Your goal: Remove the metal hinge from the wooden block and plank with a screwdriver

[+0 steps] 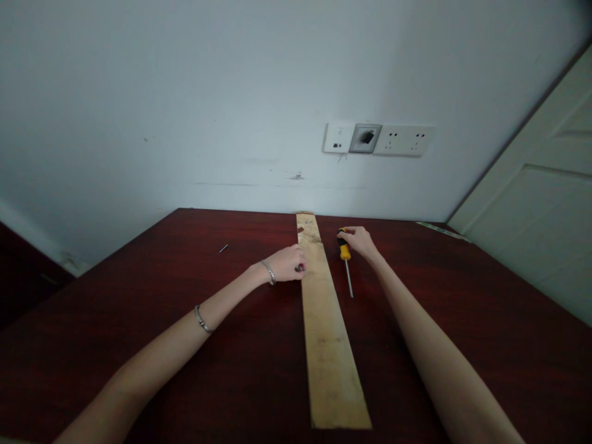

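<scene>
Screwdriver handle in right grip, shaft nearward; left grip curled at plank, contents unclear.

This looks like a room in a home, though it might be a small office; I can't tell for sure. There is a big dark red table, and its far edge is by a plain pale wall with dirty marks. Plug sockets are on the wall, and a white door with panels is on the right.
</scene>
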`<state>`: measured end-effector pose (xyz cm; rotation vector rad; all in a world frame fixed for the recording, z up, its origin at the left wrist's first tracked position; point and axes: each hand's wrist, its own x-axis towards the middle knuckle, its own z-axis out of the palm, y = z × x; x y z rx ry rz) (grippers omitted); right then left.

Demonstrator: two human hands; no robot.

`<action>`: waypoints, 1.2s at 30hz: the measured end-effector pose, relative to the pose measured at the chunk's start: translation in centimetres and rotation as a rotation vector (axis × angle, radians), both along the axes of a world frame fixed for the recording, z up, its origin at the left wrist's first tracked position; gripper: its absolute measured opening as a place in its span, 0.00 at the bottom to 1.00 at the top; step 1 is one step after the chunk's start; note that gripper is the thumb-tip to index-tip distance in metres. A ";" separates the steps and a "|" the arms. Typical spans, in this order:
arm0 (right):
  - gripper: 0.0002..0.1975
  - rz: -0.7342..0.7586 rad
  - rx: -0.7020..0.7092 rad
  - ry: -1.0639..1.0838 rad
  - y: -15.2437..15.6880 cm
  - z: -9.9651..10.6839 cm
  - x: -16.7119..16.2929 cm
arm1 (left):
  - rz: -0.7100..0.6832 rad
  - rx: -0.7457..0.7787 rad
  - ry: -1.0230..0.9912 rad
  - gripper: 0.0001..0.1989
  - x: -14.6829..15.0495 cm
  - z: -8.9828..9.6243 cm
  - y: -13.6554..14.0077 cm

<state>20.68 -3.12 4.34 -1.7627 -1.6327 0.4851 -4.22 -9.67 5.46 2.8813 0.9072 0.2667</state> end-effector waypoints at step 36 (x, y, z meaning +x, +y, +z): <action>0.20 0.029 0.052 0.041 -0.6 1.1 -0.4 | 0.042 -0.014 -0.049 0.02 -0.3 -0.7 0.5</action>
